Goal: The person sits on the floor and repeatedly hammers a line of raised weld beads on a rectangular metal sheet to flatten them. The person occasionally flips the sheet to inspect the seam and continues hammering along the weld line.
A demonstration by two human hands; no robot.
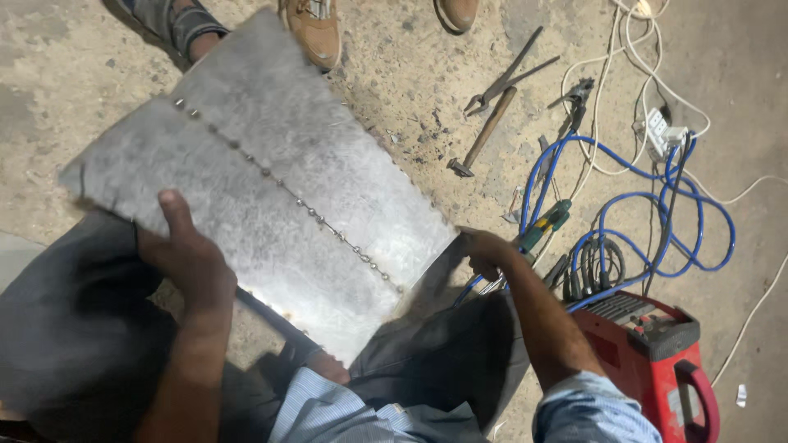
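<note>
A large grey sheet-metal panel (271,164) with a diagonal row of weld spots lies across my lap and the dirt floor. My left hand (185,254) grips its near left edge, thumb on top. My right hand (484,250) holds the panel's right corner, just beside green-handled pliers (546,223). Both forearms reach out from light blue striped sleeves.
A red welding machine (657,353) stands at the right with blue cable (648,205) coiled behind it. A hammer (484,131), tongs (505,78) and white cords with a power strip (661,127) lie on the ground. Other people's shoes (312,29) are at the top.
</note>
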